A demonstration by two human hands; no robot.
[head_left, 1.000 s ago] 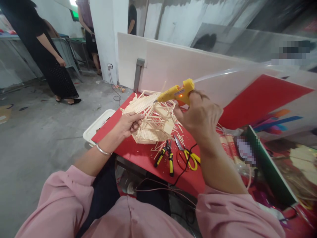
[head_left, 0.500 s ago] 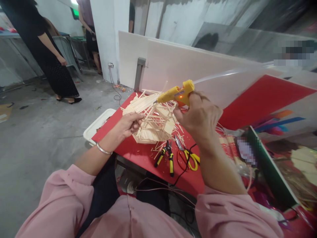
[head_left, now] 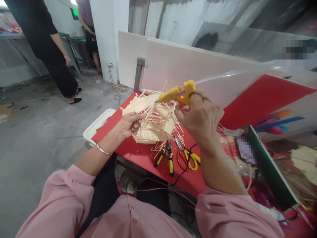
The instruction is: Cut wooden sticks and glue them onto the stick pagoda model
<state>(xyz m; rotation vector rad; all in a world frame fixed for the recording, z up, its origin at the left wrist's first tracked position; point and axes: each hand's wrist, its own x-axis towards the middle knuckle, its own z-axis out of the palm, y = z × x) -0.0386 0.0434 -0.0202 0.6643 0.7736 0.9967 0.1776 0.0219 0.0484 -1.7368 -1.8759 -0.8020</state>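
My right hand (head_left: pixel 201 114) is closed around a yellow hot glue gun (head_left: pixel 177 94), its small orange light lit and a long clear glue stick (head_left: pixel 230 73) trailing from the back. The nozzle points left and down, at the upper part of a model of thin pale wooden sticks (head_left: pixel 155 130); whether it touches cannot be made out. At the model's left side, my left hand (head_left: pixel 131 124) pinches the stick work between thumb and curled fingers. Cutting pliers (head_left: pixel 167 157) with black and yellow handles and yellow-handled scissors (head_left: pixel 188 155) lie just in front of the model.
Loose stick pieces are scattered on the red tabletop (head_left: pixel 138 157). A black cord runs past the scissors. Large white boards (head_left: pixel 178 62) lean behind the table. A white tub (head_left: pixel 99 124) stands at its left edge, a green-sided box (head_left: pixel 267 165) at right. Another person (head_left: pixel 47 49) stands left.
The glue gun and my right hand have shifted very slightly to the right. My left hand stays on the model. The person at the left has moved a little.
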